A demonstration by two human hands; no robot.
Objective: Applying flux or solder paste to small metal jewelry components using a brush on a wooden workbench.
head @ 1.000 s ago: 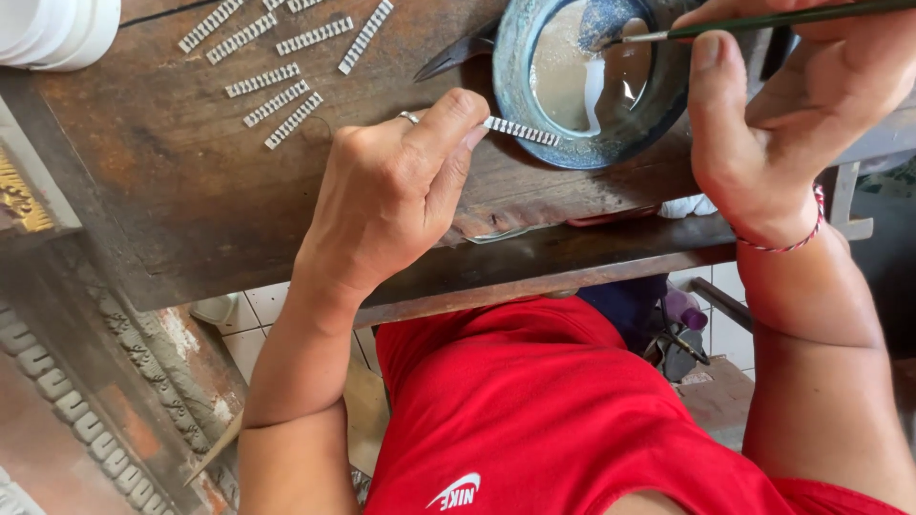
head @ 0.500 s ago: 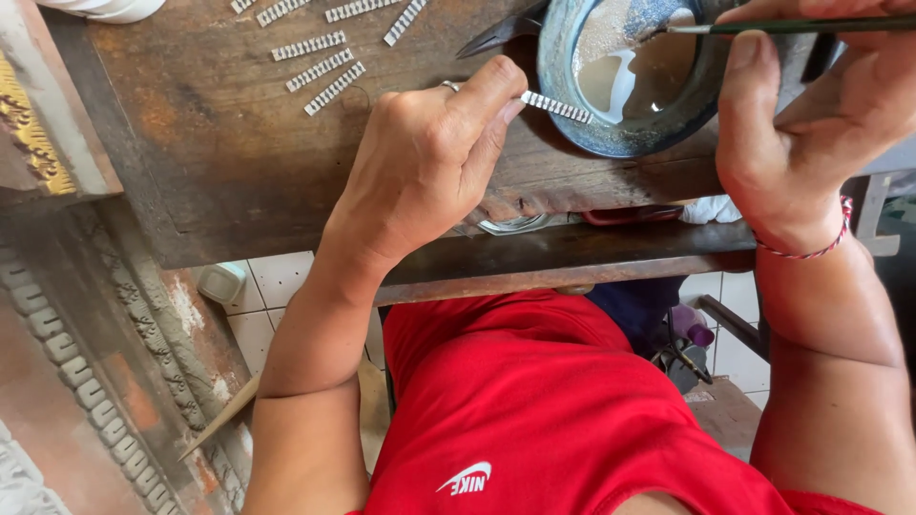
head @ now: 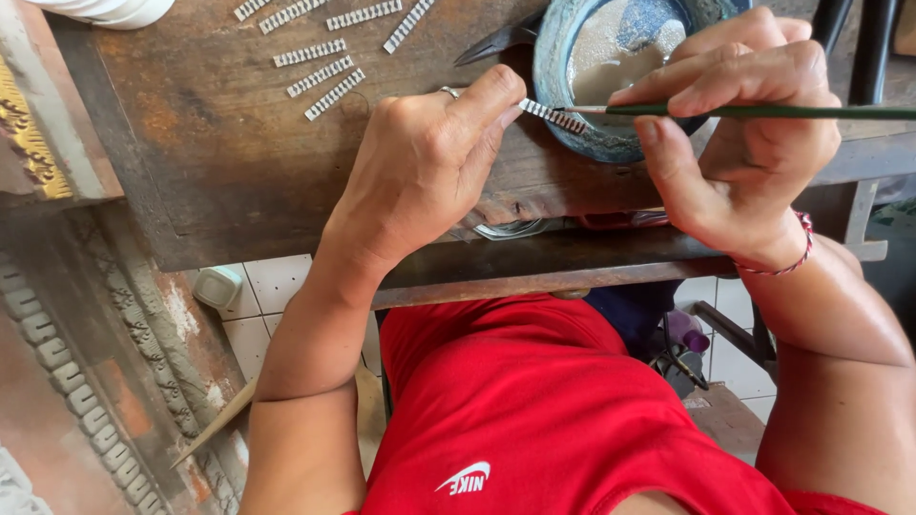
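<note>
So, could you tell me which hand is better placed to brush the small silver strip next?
The right hand: it grips the green brush, whose tip meets the silver strip pinched by the left hand.

We note seven loose silver strips lying near the far edge of the desk. A white container sits at its far left corner. Dark pliers lie beside the strips.

Rough worn wooden bench; matt silvery metal strip.
</note>
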